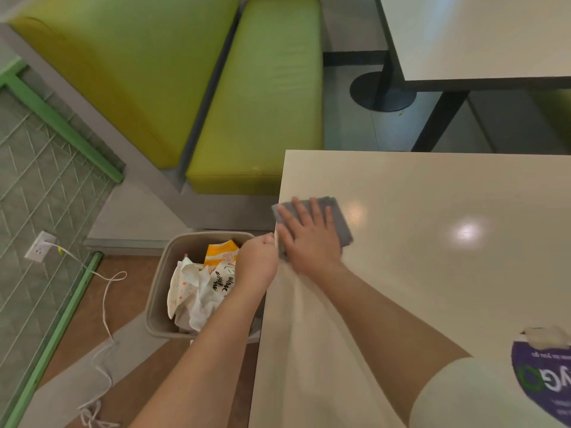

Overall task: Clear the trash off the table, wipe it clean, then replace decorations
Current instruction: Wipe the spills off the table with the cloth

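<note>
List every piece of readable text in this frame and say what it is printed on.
"NG", large white letters beside a green ring, seen upside down and cut off by the frame edge: purple sticker on the table.
Small white lines on the same sticker: too small to read.
Black handwritten-style lettering on a white wrapper in the trash bin: crumpled, not legible.
</note>
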Demonstrator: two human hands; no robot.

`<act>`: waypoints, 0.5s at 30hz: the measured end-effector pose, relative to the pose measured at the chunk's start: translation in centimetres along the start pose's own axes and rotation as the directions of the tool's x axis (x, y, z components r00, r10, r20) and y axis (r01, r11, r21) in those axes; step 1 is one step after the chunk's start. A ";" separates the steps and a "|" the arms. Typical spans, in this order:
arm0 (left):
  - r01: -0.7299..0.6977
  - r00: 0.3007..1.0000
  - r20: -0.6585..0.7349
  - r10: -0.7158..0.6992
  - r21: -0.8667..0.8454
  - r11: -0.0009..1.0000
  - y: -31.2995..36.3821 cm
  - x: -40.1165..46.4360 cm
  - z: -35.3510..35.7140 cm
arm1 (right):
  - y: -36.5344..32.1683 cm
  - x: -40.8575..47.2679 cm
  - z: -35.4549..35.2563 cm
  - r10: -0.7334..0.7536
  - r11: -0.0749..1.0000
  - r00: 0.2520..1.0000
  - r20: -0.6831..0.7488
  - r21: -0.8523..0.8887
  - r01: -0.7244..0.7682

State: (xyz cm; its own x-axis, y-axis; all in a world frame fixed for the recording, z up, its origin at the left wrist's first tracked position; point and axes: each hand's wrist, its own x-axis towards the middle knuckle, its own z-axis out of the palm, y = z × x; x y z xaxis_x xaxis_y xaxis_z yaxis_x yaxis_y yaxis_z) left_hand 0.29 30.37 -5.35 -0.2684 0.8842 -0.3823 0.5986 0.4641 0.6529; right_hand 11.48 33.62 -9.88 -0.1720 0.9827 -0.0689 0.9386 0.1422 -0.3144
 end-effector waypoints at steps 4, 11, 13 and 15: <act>0.050 0.999 0.016 -0.050 -0.020 0.999 0.0 -0.4 -0.1 | -1.8 -2.3 1.2 -0.040 0.999 0.999 0.021 -0.030 0.041; 0.014 1.000 -0.008 -0.014 0.047 0.999 -0.7 -2.3 1.2 | 6.7 -4.9 -1.8 0.118 0.993 0.992 -0.033 -0.019 -0.119; 0.049 0.999 -0.001 -0.049 0.046 0.998 -1.2 -3.1 1.7 | 9.9 -6.5 -2.8 0.194 0.981 0.980 -0.044 -0.018 -0.195; 0.080 0.997 -0.002 -0.080 0.006 0.997 -1.5 -3.8 2.0 | 11.5 -7.4 -3.4 0.273 0.962 0.961 -0.045 -0.009 -0.273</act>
State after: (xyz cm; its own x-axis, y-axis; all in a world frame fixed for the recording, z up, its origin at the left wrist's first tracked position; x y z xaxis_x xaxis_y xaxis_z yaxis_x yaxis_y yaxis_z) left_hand 1.88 26.18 -6.21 -0.3167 0.8443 -0.4323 0.5797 0.5330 0.6163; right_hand 24.58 28.36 -9.75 0.1039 0.9885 -0.1098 0.9526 -0.1306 -0.2749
